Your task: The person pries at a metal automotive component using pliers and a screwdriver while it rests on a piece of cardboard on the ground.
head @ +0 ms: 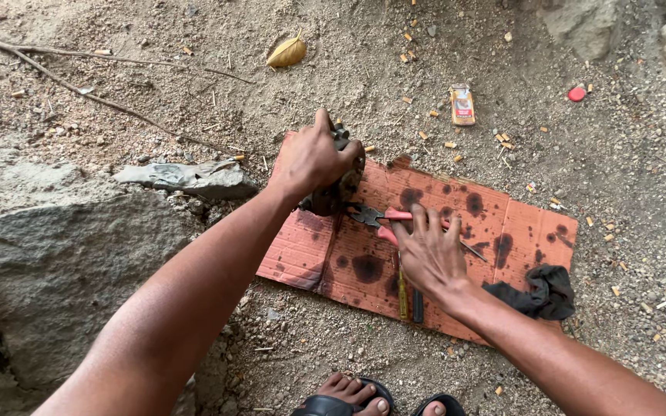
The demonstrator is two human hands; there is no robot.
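One sheet of stained cardboard (518, 231), one pair of red-handled pliers (383, 218), one dark metal part (341, 185) and one black rag (545, 293) are counted. Two hands, left hand (314, 162) and right hand (429, 254), two sandalled feet (348, 397), one dry leaf (287, 52) and one red cap (576, 94) are seen.

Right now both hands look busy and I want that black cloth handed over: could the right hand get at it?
Probably yes. The black cloth lies uncovered on the cardboard's edge beside the right forearm, nothing over it, but the right hand would first have to release the red-handled pliers.
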